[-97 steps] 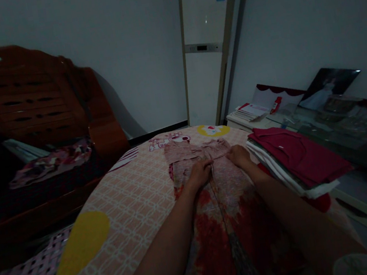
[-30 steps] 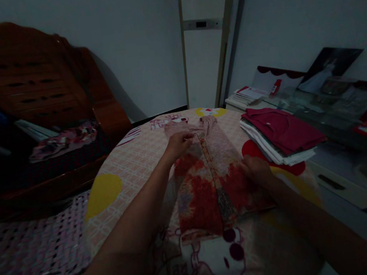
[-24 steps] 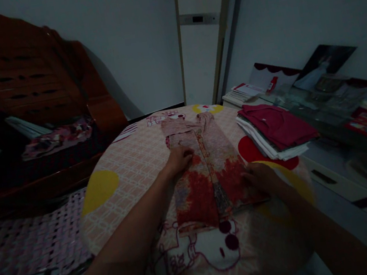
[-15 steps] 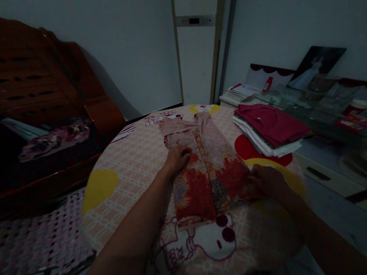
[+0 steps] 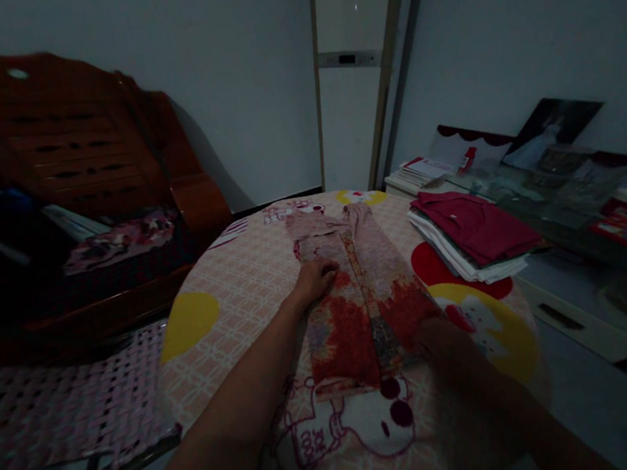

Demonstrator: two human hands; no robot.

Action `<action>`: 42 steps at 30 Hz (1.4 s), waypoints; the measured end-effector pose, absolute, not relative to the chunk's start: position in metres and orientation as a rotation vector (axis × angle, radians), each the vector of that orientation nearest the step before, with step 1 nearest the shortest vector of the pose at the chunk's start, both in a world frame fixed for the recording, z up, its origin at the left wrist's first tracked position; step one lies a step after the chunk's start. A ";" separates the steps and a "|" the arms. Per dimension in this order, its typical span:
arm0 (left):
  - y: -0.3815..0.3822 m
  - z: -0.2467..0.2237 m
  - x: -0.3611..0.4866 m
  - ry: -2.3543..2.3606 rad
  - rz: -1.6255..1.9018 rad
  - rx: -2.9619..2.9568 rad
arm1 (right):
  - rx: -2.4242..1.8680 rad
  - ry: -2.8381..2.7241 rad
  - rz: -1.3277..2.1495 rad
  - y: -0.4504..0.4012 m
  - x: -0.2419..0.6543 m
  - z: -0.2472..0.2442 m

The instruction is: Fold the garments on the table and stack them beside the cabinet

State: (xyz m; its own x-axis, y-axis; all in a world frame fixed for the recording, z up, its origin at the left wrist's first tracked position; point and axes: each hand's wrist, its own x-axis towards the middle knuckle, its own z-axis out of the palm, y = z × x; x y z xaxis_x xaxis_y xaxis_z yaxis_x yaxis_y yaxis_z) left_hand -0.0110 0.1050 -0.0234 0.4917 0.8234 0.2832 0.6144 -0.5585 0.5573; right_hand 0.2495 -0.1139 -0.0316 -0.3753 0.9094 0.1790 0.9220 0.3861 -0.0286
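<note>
A patterned garment (image 5: 344, 324), pinkish with rust-red patches and a split down its middle, lies spread on the cloth-covered round table (image 5: 253, 307). My left hand (image 5: 318, 277) rests on its left panel, fingers curled together against the fabric. At the lower right corner of the garment, my right hand (image 5: 441, 341) is closed on the edge; its fingers are dark and blurred. The right panel's hem is drawn inward there. To the right lies a stack of folded clothes with a dark red piece (image 5: 473, 223) on top.
A glass-topped cabinet (image 5: 572, 228) with papers, a photo and small items stands along the right. On the left are a carved wooden bench (image 5: 84, 159) with cloth on it and a woven pink seat (image 5: 79, 403). A tall white appliance (image 5: 353, 127) stands behind the table.
My right hand has moved left and down, taking the garment's right hem corner inward. My left hand stays on the left panel. The view has shifted slightly.
</note>
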 end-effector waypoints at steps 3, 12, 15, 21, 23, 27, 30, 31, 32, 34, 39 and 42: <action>0.108 -0.022 -0.015 1.164 0.779 2.257 | -1.604 -2.459 -0.105 -0.114 0.249 -0.027; 0.120 -0.033 -0.032 1.114 1.079 1.465 | -1.432 -2.424 -0.011 -0.113 0.257 -0.025; 0.121 -0.033 -0.033 1.144 1.058 1.445 | -1.502 -2.452 0.141 -0.115 0.252 -0.012; 0.107 -0.012 -0.016 1.057 0.931 2.017 | -1.579 -2.363 0.360 -0.114 0.240 0.018; 0.097 -0.007 -0.003 0.946 0.829 2.190 | -1.517 -2.344 0.383 -0.111 0.236 0.019; 0.082 -0.011 0.017 0.772 0.644 2.465 | -1.396 -2.453 0.383 -0.103 0.221 0.010; 0.079 -0.017 0.021 0.747 0.597 2.587 | -1.273 -2.635 0.394 -0.100 0.205 0.004; 0.079 -0.018 0.021 0.749 0.590 2.604 | -1.233 -2.698 0.381 -0.100 0.201 0.004; 0.080 -0.018 0.020 0.746 0.581 2.615 | -1.200 -2.757 0.359 -0.099 0.197 0.003; 0.080 -0.017 0.019 0.731 0.562 2.625 | -1.151 -2.850 0.325 -0.098 0.191 0.004; 0.080 -0.014 0.019 0.697 0.533 2.631 | -1.077 -2.795 0.416 -0.094 0.187 0.001; 0.082 -0.013 0.019 0.761 0.562 2.603 | -1.033 -2.628 0.509 -0.091 0.192 -0.001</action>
State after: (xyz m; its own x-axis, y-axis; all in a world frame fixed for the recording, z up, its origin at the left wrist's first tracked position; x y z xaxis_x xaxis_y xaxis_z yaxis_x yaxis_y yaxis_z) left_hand 0.0193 0.0824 -0.0130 0.7744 0.5727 0.2688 0.4253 -0.7858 0.4490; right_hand 0.1916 -0.0915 -0.0006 -0.7089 0.6948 0.1210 0.5994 0.6840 -0.4158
